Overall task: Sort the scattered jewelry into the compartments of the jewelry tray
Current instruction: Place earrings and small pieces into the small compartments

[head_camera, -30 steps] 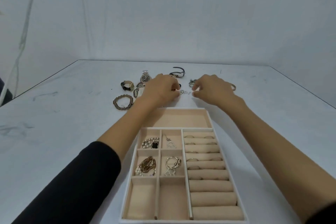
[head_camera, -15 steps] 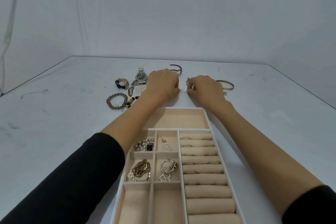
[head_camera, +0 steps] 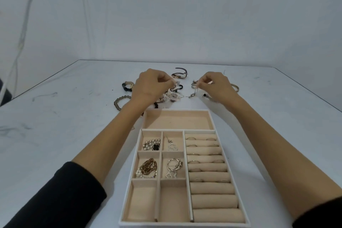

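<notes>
Two hands hover just beyond the far rim of the tray (head_camera: 177,110). The right hand (head_camera: 216,87) pinches a thin chain (head_camera: 195,90) that hangs almost upright, its lower end at the table (head_camera: 74,116). The left hand (head_camera: 149,87), fingers curled, pinches a strand of the tangled heap (head_camera: 172,96). The tray's wide far compartment lies just toward the person, nearer the right hand; no writing is legible

A thin, shiny metal chain (head_camera: 195,89) hangs from the right grip (head_camera: 216,87); just right of it lies a glossy gold-toned bangle (head_camera: 235,87). Nearer than the grip, the jewelry tray (head_camera: 177,120) is lined with matt beige cloth. The counter (head_camera: 74,126) looks smooth and marble-veined.
</notes>
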`<state>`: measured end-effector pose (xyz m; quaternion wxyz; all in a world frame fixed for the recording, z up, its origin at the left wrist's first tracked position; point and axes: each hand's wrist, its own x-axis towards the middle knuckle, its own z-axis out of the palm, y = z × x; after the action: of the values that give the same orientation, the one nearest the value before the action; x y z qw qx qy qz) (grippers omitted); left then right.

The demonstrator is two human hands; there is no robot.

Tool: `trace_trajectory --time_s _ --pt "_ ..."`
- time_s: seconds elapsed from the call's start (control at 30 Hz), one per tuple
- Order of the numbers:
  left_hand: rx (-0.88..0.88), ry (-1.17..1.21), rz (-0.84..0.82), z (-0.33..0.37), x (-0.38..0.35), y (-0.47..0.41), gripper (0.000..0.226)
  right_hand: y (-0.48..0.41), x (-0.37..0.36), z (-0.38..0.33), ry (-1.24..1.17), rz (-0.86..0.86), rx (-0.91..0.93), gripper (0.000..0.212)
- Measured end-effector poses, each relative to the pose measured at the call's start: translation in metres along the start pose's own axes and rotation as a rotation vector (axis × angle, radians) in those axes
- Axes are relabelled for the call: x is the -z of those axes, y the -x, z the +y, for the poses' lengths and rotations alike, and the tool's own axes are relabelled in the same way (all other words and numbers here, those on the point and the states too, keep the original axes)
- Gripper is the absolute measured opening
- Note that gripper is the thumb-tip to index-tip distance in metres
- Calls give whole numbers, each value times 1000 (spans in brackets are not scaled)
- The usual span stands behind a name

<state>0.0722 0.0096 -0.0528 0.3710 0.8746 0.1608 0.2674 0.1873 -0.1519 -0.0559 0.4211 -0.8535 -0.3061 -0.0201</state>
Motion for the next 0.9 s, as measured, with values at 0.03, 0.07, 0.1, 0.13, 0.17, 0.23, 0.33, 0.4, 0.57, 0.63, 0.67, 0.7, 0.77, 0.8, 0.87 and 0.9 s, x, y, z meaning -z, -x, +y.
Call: trace_trajectory --time_s 0.03,0.07,0.1,0.13,0.17,0.23,0.33,0.4,0.57,0.63,0.67,0.7,0.77,0.8,0.87,0.9 --pt "1 31 6 0 4 4 11 2 2 -3 -39 1 2 9" --pt "0 62 9 0 7 7 10 4 4 -5 -74 4 10 9" --pt "0 88 10 0 11 11 10 5 6 -7 -103 9 19 9" --pt "-1 110 9 0 13 15 10 6 8 -9 -125 15 29 10" --pt "-3 127 7 1 16 19 10 8 10 -10 -140 21 36 10" --pt "-12 161 -2 4 22 26 11 10 13 -12 -170 21 44 9" --pt "-29 232 -59 5 31 36 10 14 16 -15 -205 11 56 6" --pt "-40 260 -101 5 36 41 10 18 17 -19 -210 13 67 6" --pt "-65 250 -112 3 43 50 9 31 21 -31 -224 26 101 6" --pt "-82 220 -111 2 46 53 10 37 22 -36 -219 29 115 7" --pt "-93 210 -113 3 48 55 9 41 22 -39 -221 27 120 7" --pt "-104 207 -116 4 49 57 9 44 23 -42 -229 21 123 8" --pt "-122 235 -115 6 52 62 8 50 25 -47 -237 -7 129 7" --pt "-129 259 -110 7 54 65 8 54 25 -50 -234 -23 134 6" --pt "-135 294 -92 9 59 71 8 60 27 -55 -244 -49 143 6" --pt "-140 301 -86 9 61 74 8 63 28 -58 -252 -57 151 7"
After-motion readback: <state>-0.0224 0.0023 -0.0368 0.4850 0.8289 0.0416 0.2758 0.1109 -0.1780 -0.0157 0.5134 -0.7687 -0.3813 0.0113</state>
